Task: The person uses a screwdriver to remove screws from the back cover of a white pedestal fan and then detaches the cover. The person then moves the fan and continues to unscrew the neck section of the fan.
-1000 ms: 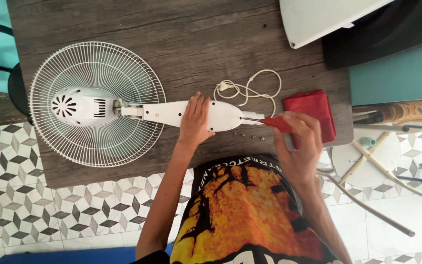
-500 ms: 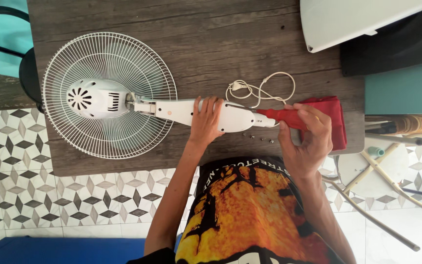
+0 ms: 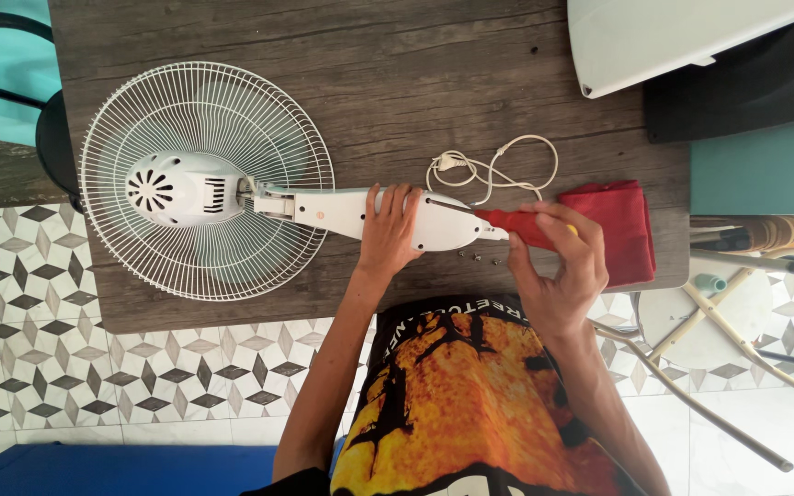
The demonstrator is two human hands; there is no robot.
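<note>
Here, at centre frame, one white plastic fan with a round wire grille (image 3: 206,181) lies flat on the grey wooden table (image 3: 388,73). The left hand (image 3: 390,231) presses open-palmed on its stem; the right hand (image 3: 555,266) grips one red-handled screwdriver (image 3: 518,223) at the stem's end. Three small screws (image 3: 482,257) lie just below, beside one folded red cloth (image 3: 619,225).

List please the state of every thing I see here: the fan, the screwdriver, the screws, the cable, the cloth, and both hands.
Fan: lying flat on the table, grille at left.
Fan neck: pressed down by the left hand.
Screwdriver: gripped in the right hand, tip at the neck's end.
Screws: loose on the table.
Cable: loosely coiled, unplugged.
Red cloth: folded.
</note>
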